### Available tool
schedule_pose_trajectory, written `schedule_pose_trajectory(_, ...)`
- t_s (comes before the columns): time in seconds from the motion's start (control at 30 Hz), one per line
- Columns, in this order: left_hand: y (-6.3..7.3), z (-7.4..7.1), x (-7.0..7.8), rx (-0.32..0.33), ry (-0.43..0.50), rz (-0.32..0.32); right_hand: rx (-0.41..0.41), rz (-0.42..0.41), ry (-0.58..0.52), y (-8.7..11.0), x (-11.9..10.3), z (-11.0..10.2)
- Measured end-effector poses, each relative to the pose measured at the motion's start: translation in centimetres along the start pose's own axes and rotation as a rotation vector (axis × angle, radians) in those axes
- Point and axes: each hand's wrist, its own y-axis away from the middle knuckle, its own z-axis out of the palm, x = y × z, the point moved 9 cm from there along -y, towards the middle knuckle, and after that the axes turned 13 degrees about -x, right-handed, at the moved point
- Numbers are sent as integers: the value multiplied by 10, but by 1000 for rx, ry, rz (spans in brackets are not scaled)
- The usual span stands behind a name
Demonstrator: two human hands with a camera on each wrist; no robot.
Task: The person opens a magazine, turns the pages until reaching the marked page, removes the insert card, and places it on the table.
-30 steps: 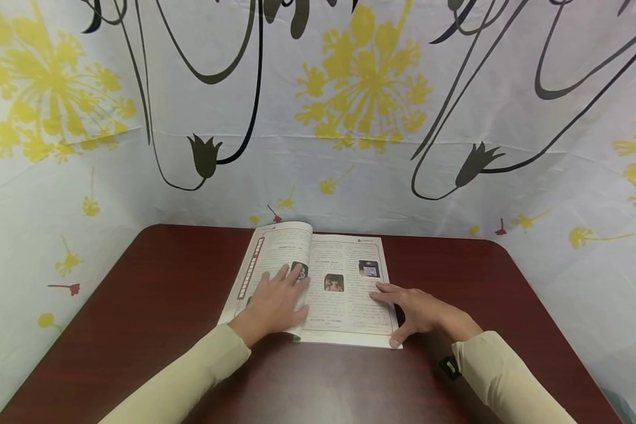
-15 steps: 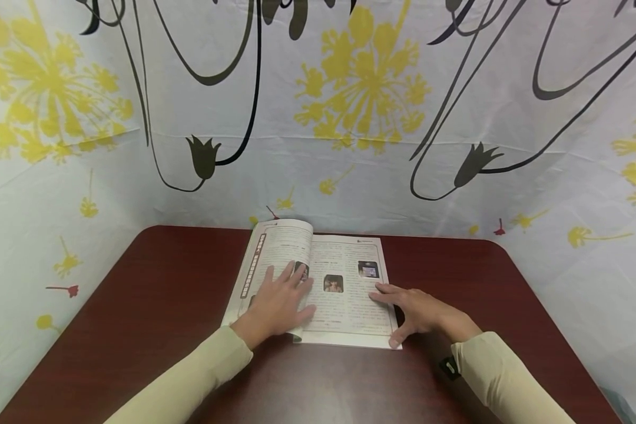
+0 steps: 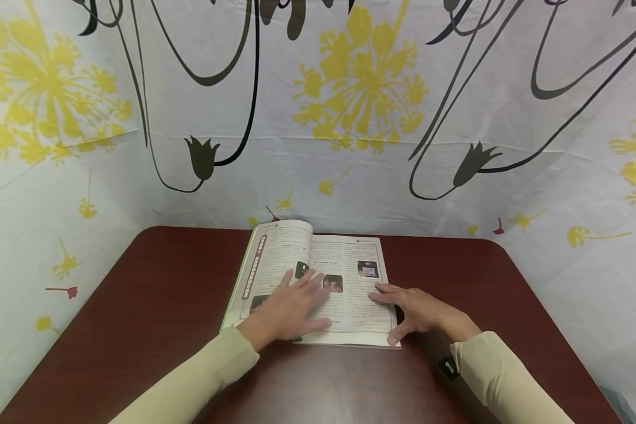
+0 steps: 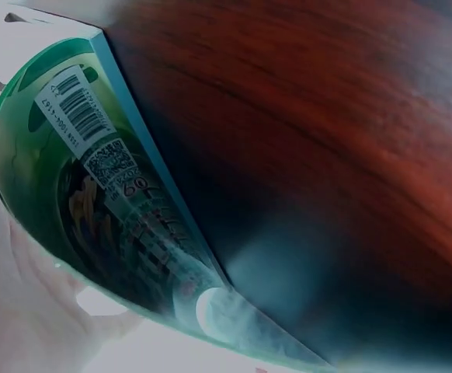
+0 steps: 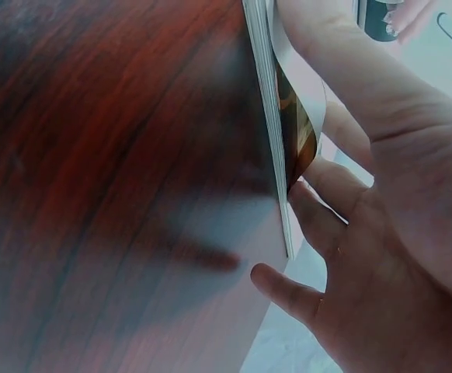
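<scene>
An open magazine [image 3: 357, 318] lies near the table's far edge, its left page bulging upward at the spine. My left hand [image 3: 291, 306], fingers straight and spread, lies across the spine, fingertips over the right page by a small photo. In the left wrist view, the green cover [image 4: 32, 148] with a barcode arches above the table. My right hand [image 3: 421, 312] rests at the magazine's right edge, thumb by the lower corner and fingers extended over the page. The right wrist view shows a page edge [image 5: 307, 128] buckled up between thumb and fingers.
The dark red-brown table [image 3: 138, 318] has rounded far corners. Behind it hangs a white cloth [image 3: 275, 118] with yellow and dark plant prints. A small black device [image 3: 449, 367] sits under the right cuff.
My left hand has slid to the right, from the left page over the spine onto the right page. My right hand stays in place.
</scene>
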Motion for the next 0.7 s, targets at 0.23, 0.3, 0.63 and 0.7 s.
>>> schedule_pose_trajectory(0.23,-2,4,9,-10,-33,23,23,-3,5,1,-2,-2)
schedule_pose_trajectory(0.3,-3,6,12,-12,-45,23,31,4,9,1,-2,-2)
schedule_pose_trajectory(0.63,-4,11,16,-39,-39,3,38,52,-3,-1,-3,-3)
schedule_pose_trajectory(0.7,-4,12,16,-38,-45,0,53,52,-5,-1,-4,-4)
